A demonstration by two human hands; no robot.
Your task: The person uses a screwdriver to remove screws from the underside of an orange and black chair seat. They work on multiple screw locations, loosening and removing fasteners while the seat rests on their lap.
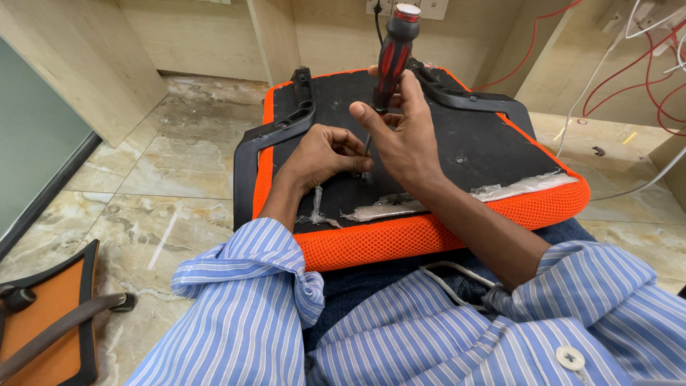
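Gripping the red-and-black screwdriver (391, 53) in our closed right hand (404, 139), we pinch its tip with left hand (323, 154) fingers on the orange chair seat (457, 214).

seat cushion (400, 239): orange mesh, black underside
screwdriver (393, 50): red/black handle
shirt (400, 336): blue-white stripes
floor (164, 164): beige marble

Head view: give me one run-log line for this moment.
right hand: gripping upright red-and-black-handled screwdriver | left hand: fingers at its tip | base: upturned orange mesh seat cushion across lap
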